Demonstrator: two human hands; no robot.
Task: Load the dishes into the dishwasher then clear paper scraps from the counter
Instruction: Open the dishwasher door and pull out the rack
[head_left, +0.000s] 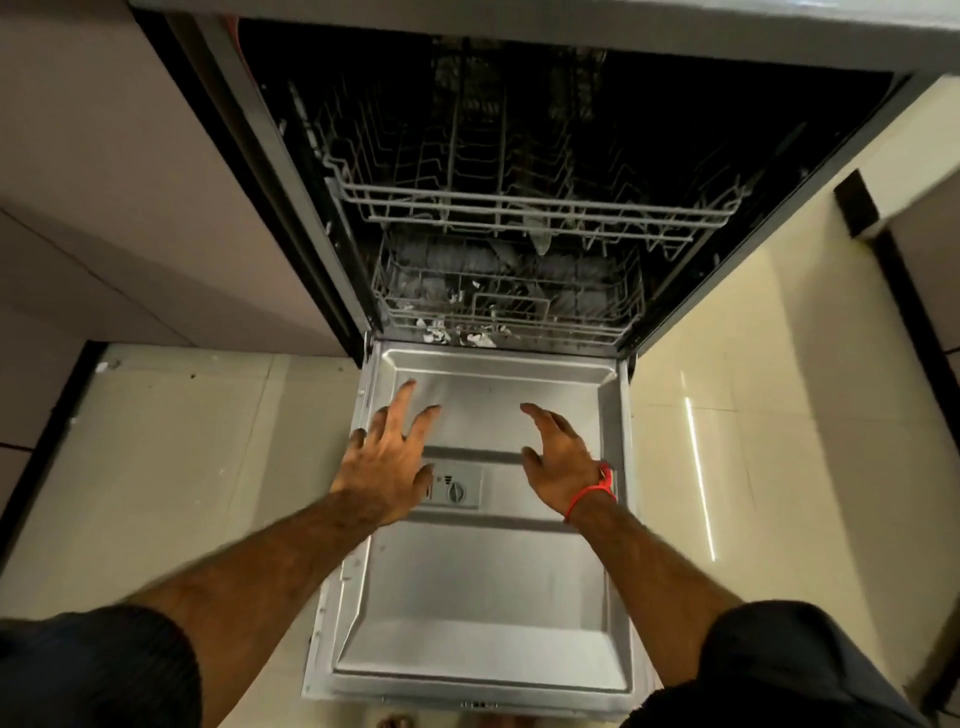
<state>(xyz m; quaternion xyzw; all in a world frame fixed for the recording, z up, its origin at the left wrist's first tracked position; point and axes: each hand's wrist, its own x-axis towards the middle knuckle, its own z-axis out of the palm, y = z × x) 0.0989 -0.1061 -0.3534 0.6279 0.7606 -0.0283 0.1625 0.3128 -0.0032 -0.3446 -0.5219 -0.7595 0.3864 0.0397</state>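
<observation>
dishwasher (519, 208): under the counter, door (467, 597) dropped flat, both racks pushed in
lower rack (504, 306): holds something pale, unclear what
left hand (387, 467): fingers spread, empty, over door
right hand (563, 467): fingers relaxed, empty, red wrist thread (592, 491)
step tip: likely reaching for lower rack; pull evenly with both hands
room: glossy cream floor tiles (208, 441), cabinets either side

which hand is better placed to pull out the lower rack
Left, marginally. Both hands are open above the lowered door. The left hand has its fingers stretched further toward the lower rack; the right hand sits slightly further back. Either could probably do it.
</observation>
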